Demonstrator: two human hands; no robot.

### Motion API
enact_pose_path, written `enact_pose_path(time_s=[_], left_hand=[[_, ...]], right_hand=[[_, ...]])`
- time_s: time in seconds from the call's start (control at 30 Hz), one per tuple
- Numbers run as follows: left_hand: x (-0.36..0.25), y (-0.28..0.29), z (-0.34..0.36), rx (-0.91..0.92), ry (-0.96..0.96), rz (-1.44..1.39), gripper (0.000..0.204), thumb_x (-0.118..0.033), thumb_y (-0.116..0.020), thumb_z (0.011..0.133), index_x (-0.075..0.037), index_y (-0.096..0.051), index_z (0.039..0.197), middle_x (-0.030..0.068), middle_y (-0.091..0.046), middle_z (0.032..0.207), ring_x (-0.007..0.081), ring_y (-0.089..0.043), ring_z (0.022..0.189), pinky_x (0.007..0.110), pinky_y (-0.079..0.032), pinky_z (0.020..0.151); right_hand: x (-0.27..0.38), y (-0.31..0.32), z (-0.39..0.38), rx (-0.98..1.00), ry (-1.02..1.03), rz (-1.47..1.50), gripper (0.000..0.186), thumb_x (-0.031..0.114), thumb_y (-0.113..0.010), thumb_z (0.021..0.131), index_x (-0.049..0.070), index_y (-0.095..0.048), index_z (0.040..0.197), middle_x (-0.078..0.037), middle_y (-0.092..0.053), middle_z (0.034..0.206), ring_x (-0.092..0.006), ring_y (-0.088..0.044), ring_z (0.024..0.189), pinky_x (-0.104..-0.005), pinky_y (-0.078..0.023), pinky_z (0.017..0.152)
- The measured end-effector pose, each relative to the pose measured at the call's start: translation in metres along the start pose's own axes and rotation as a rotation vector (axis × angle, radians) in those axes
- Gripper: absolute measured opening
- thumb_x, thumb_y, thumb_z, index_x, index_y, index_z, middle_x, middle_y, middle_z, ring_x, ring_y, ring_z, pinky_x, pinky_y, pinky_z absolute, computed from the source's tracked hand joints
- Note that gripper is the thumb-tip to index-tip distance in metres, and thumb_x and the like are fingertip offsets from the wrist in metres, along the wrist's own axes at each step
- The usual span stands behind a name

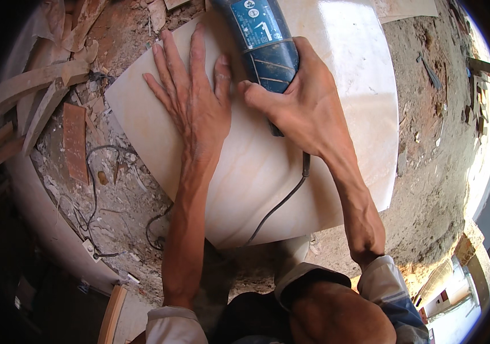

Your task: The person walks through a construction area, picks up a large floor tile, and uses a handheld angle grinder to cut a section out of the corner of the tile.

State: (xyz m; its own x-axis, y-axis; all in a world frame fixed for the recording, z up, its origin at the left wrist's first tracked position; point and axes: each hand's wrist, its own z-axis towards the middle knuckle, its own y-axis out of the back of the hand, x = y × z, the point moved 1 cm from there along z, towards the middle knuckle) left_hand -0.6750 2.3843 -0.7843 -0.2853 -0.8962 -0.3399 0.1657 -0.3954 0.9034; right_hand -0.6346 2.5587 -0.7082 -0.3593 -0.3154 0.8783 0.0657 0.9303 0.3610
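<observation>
My right hand (296, 103) is wrapped around the dark blue body of a corded angle grinder (265, 57). The tool's front end is cut off by the top of the picture, so its disc is hidden. Under both hands lies a large glossy tile (256, 178), cream with faint marbling. My left hand (193, 94) rests flat on the tile with its fingers spread, just left of the grinder, and holds nothing. From the grinder's rear a black cord (279, 205) runs over the tile toward my knees.
Broken rubble and dust cover the ground around the tile. Wooden boards (41, 77) are piled at the left, near a reddish brick-like slab (75, 142). More black cable (91, 166) winds over the debris there. My bent knee (336, 315) is close to the tile's near edge.
</observation>
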Motion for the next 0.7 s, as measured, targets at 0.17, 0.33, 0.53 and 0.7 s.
enact_pose_path(time_s=[0.17, 0.33, 0.53, 0.7], left_hand=[[-0.002, 0.004, 0.001, 0.03, 0.007, 0.035, 0.063, -0.047, -0.059, 0.108, -0.028, -0.043, 0.165, 0.023, -0.027, 0.174, 0.0485, -0.022, 0.16, 0.075, -0.011, 0.125], [-0.006, 0.011, 0.0, 0.062, -0.01, 0.044, 0.079, -0.043, -0.075, 0.097, -0.028, -0.04, 0.167, 0.0246, -0.025, 0.174, 0.0499, -0.02, 0.161, 0.077, -0.01, 0.124], [-0.006, 0.012, 0.001, 0.073, -0.002, 0.019, 0.1, -0.027, -0.089, 0.083, -0.028, -0.037, 0.168, 0.0238, -0.023, 0.175, 0.0494, -0.019, 0.161, 0.078, -0.011, 0.124], [-0.013, 0.008, 0.002, 0.077, -0.004, 0.002, 0.102, -0.026, -0.09, 0.082, -0.028, -0.037, 0.168, 0.0232, -0.023, 0.175, 0.0488, -0.018, 0.162, 0.077, -0.01, 0.124]], right_hand=[[-0.005, 0.0, 0.0, 0.0, 0.002, 0.0, 0.075, 0.032, -0.085, 0.078, -0.016, -0.056, 0.127, -0.024, -0.073, 0.09, -0.0269, -0.074, 0.072, -0.0338, -0.061, 0.061], [-0.009, -0.003, -0.003, -0.011, 0.044, 0.003, 0.067, 0.03, -0.083, 0.079, -0.017, -0.056, 0.119, -0.031, -0.072, 0.086, -0.0348, -0.076, 0.071, -0.0394, -0.062, 0.058], [-0.004, -0.003, -0.001, -0.007, 0.05, 0.015, 0.069, 0.029, -0.083, 0.078, -0.018, -0.056, 0.121, -0.03, -0.073, 0.089, -0.036, -0.076, 0.074, -0.0396, -0.062, 0.061], [-0.006, 0.002, -0.001, 0.006, -0.021, -0.025, 0.084, 0.038, -0.086, 0.075, -0.015, -0.055, 0.133, -0.024, -0.072, 0.098, -0.026, -0.074, 0.074, -0.032, -0.062, 0.062]])
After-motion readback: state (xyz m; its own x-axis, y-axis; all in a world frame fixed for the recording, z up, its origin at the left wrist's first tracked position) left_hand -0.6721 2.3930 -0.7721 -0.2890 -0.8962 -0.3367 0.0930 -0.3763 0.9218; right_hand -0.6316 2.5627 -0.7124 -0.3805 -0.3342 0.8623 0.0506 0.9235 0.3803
